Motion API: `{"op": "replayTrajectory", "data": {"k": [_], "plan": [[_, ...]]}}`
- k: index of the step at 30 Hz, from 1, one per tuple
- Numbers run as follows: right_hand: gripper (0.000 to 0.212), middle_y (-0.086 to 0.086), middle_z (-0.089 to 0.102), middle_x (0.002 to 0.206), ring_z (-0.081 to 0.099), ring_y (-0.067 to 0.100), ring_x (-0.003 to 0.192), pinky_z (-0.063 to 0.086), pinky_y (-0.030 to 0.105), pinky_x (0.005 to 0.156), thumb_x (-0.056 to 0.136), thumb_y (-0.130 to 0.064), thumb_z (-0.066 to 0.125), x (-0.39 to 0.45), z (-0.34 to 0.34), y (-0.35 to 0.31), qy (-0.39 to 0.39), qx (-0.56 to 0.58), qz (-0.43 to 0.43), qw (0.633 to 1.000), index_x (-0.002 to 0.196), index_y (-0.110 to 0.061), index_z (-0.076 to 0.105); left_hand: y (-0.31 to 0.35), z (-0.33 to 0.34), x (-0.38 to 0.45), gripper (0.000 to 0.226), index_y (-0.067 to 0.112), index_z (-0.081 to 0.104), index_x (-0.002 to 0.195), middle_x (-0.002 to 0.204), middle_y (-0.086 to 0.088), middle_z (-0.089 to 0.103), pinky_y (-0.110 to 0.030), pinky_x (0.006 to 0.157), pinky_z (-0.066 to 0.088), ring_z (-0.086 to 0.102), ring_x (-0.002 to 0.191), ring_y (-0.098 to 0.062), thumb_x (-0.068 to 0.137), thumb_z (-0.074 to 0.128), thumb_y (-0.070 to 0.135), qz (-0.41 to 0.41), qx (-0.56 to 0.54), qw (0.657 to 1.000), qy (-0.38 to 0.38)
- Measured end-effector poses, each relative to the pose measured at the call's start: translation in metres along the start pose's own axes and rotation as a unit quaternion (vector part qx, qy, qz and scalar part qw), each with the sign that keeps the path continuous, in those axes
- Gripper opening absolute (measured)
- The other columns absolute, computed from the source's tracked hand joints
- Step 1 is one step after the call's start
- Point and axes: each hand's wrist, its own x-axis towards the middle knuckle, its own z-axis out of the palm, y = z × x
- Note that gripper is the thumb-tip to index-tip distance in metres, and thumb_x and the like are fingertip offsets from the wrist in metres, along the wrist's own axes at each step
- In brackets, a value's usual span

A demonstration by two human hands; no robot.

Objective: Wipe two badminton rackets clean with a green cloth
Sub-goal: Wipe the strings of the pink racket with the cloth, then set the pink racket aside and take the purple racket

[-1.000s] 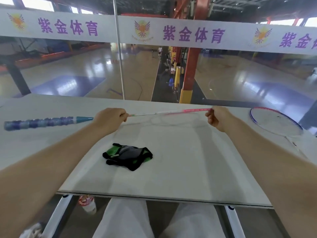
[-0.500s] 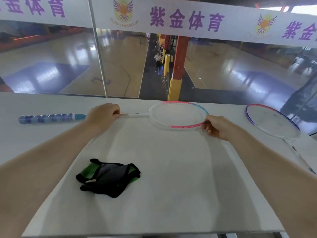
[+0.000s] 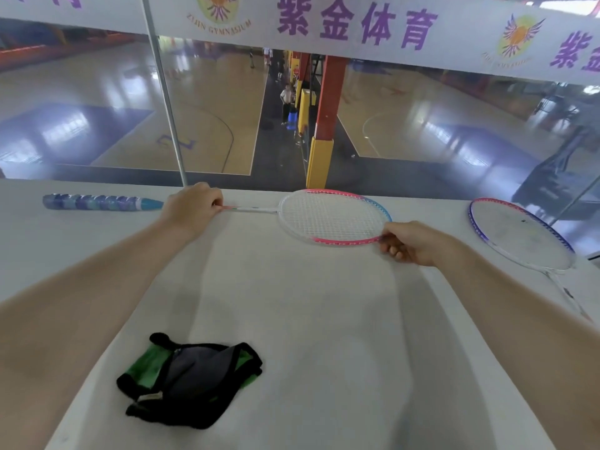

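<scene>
Change vs a second ago: the pink racket [image 3: 334, 216] is rotated from edge-on, head seen as a thin line, to flat, string face up and fully visible; half a second ago it is already flat, so the turn is finished and it is now lying on or just above the counter [image 3: 292, 319] near the far edge. Left hand [image 3: 191, 209] grips the shaft just past the blue wrapped handle [image 3: 97, 202], fingers curled round the shaft. Right hand [image 3: 412, 243] holds the tip of the head, thumb on top of the pink rim, fingers [image 3: 394, 251] curled under, so a pinch on the frame. Both hands are on the racket, neither on the cloth. Green cloth [image 3: 191, 378] is bunched up, black trim and grey side showing, on the near part of the counter, well apart from both rackets and untouched. My read: this is flip or inspect, not wiping; one hand has to let go and fetch the cloth before anything gets cleaned, likely the right, since the left steadies the shaft. Can't tell from here whether this face is already wiped. Count: rackets 2, the pink one in hand and the purple-rimmed racket [image 3: 519, 235] lying flat at the right, its shaft running toward the near right edge; cloths 1; hands 2.
</scene>
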Motion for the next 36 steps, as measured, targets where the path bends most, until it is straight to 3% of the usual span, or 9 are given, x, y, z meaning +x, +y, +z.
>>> {"op": "replayTrajectory", "data": {"k": [8,13,17,22,27,31,34,36], "plan": [[0.014,0.001,0.047,0.053,0.032,0.011,0.041,0.024,0.018,0.040,0.087,-0.018,0.051,0.003,0.000,-0.007,-0.002,-0.104,0.015,0.994,0.076,-0.010,0.055,-0.007,0.002,0.014,0.014,0.023,0.064,0.084,0.088,0.002,0.052,-0.037,0.067,0.039,0.051,0.081,-0.024,0.095,0.057,0.028,0.017,-0.009,1.000,0.005],[0.017,0.001,0.046,0.051,0.031,0.011,0.039,0.022,0.017,0.039,0.088,-0.015,0.053,0.002,0.001,-0.009,0.003,-0.141,0.011,0.990,0.072,-0.011,0.054,-0.005,0.005,0.012,0.015,0.021,0.066,0.086,0.089,0.000,0.054,-0.036,0.063,0.034,0.047,0.081,-0.021,0.096,0.057,0.028,0.008,0.008,1.000,0.026],[0.016,0.005,0.052,0.053,0.035,0.012,0.039,0.026,0.018,0.039,0.088,-0.015,0.052,0.000,0.005,-0.006,0.037,-0.172,-0.014,0.984,0.075,-0.008,0.057,-0.004,0.009,0.011,0.014,0.019,0.068,0.094,0.089,-0.001,0.056,-0.036,0.065,0.036,0.046,0.083,-0.020,0.097,0.056,0.027,-0.005,0.015,0.999,0.029],[0.021,0.010,0.055,0.055,0.037,0.017,0.042,0.029,0.020,0.041,0.092,-0.019,0.048,-0.010,0.005,0.002,0.064,-0.176,-0.059,0.981,0.075,-0.007,0.053,0.008,0.006,0.003,0.017,0.016,0.061,0.111,0.107,-0.006,0.060,-0.042,0.088,0.043,0.054,0.101,-0.027,0.098,0.052,0.023,-0.018,0.020,0.999,0.017],[0.025,0.019,0.064,0.072,0.048,0.025,0.056,0.040,0.026,0.048,0.089,-0.018,0.047,-0.027,-0.011,0.023,0.109,-0.183,-0.097,0.972,0.071,-0.004,0.058,0.046,-0.003,-0.005,0.027,0.016,0.059,0.119,0.122,-0.008,0.061,-0.044,0.098,0.040,0.051,0.115,-0.031,0.097,0.047,0.027,-0.001,-0.008,1.000,-0.004],[0.017,0.015,0.069,0.077,0.053,0.026,0.060,0.048,0.032,0.056,0.089,-0.017,0.050,-0.050,-0.026,0.040,0.147,-0.159,-0.121,0.969,0.076,-0.011,0.059,0.097,-0.014,-0.014,0.031,0.016,0.060,0.120,0.124,-0.009,0.061,-0.042,0.098,0.038,0.051,0.117,-0.033,0.095,0.047,0.029,0.027,-0.031,0.999,-0.029],[0.007,0.010,0.070,0.085,0.063,0.030,0.077,0.056,0.042,0.074,0.084,-0.019,0.053,-0.068,-0.043,0.060,0.191,-0.177,-0.135,0.956,0.080,-0.016,0.058,0.137,-0.017,-0.024,0.031,0.017,0.060,0.120,0.126,-0.006,0.061,-0.042,0.099,0.039,0.053,0.117,-0.030,0.094,0.050,0.030,0.064,-0.054,0.996,-0.040],[0.007,0.005,0.068,0.091,0.061,0.028,0.085,0.051,0.035,0.073,0.084,-0.021,0.053,-0.086,-0.058,0.075,0.230,-0.218,-0.145,0.937,0.087,-0.019,0.059,0.165,-0.017,-0.030,0.031,0.014,0.061,0.121,0.127,-0.005,0.061,-0.042,0.099,0.041,0.055,0.116,-0.027,0.095,0.052,0.029,0.094,-0.076,0.992,-0.044]]}}
